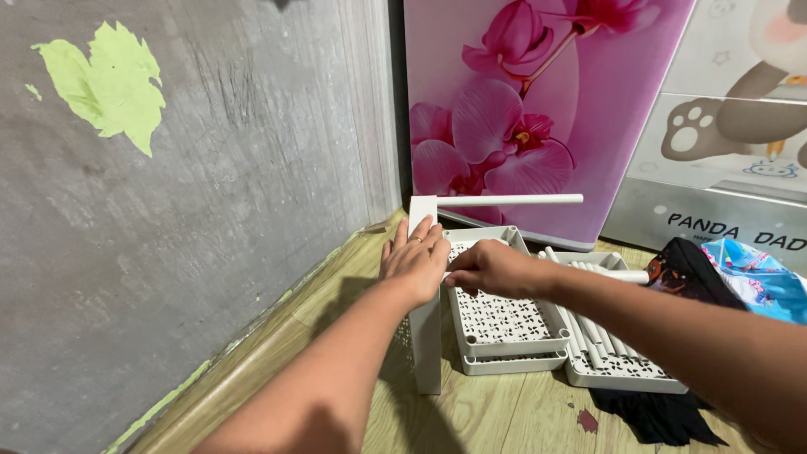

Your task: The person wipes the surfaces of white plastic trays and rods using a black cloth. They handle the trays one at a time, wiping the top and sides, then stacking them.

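Left hand [414, 259] flat, open on white plastic panel [425, 336] — right hand [487, 269] pinching panel edge.

My left hand [414, 259] covers the upper part of the upright tray [426, 336]. My right hand [487, 267] hides its own fingertips, so I cannot tell what they pinch. The picture edge cuts off the black cloth [664, 416].
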